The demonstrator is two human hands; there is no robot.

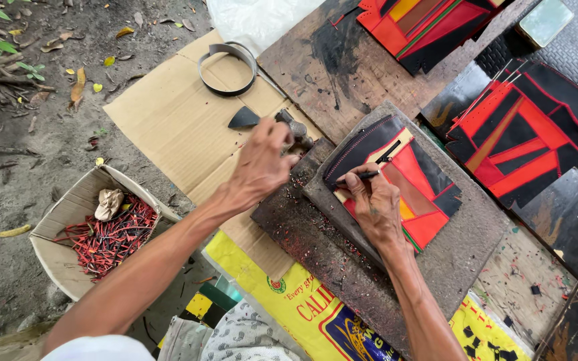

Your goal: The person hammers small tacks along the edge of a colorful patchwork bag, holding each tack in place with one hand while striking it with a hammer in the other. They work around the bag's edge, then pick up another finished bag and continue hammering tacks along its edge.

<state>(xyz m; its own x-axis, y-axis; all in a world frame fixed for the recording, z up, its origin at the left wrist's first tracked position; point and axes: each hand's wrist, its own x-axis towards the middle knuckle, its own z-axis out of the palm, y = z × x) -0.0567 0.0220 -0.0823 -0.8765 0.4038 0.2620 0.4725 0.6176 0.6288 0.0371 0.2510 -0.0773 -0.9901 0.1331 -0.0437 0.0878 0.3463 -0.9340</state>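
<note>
A patchwork panel [429,194] of red, black, yellow and tan pieces lies on a grey stitched board [476,227]. My right hand [374,204] rests on the panel's left part and pinches a thin black punch-like tool [369,175], whose tip is on the panel. My left hand [262,167] is raised just left of the board, shut around the handle of a small hammer. Its metal head [296,126] shows above my fingers. The board sits on a dark, scuffed wooden block [296,220].
Two similar red-and-black panels lie at the right [523,140] and the top [429,23]. On the cardboard sheet [168,113] are a metal band loop [227,67] and a black triangular scrap [243,118]. A cardboard box [68,207] of red offcuts stands at the left. A yellow sack [289,294] lies below.
</note>
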